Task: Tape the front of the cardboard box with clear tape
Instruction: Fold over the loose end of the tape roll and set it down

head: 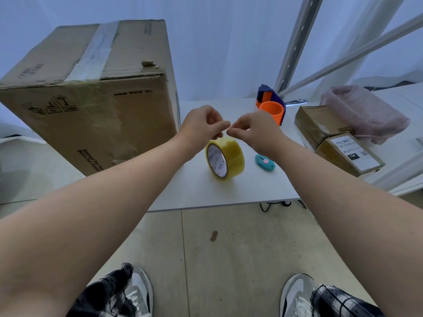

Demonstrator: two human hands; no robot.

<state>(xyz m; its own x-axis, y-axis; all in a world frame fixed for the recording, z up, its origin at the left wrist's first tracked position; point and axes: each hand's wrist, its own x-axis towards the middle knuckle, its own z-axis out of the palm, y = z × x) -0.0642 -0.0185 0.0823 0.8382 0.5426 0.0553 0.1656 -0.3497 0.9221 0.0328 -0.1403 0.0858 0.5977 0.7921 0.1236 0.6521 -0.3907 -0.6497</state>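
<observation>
Cardboard box [91,92] at table's [251,188] left edge; clear tape roll [225,157] on edge mid-table. Left hand [202,125], right hand [254,129] pinched together above, apparently working a tape end loose. Next: bridging strip to box front.

left: cardboard box [91,92] blocks | right: parcels [336,143] | front table [229,193] free

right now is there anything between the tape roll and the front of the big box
Nothing visible. The tape roll stands on edge on the table, right of the cardboard box, with only bare tabletop between them. Both hands pinch together just above the roll.
</observation>
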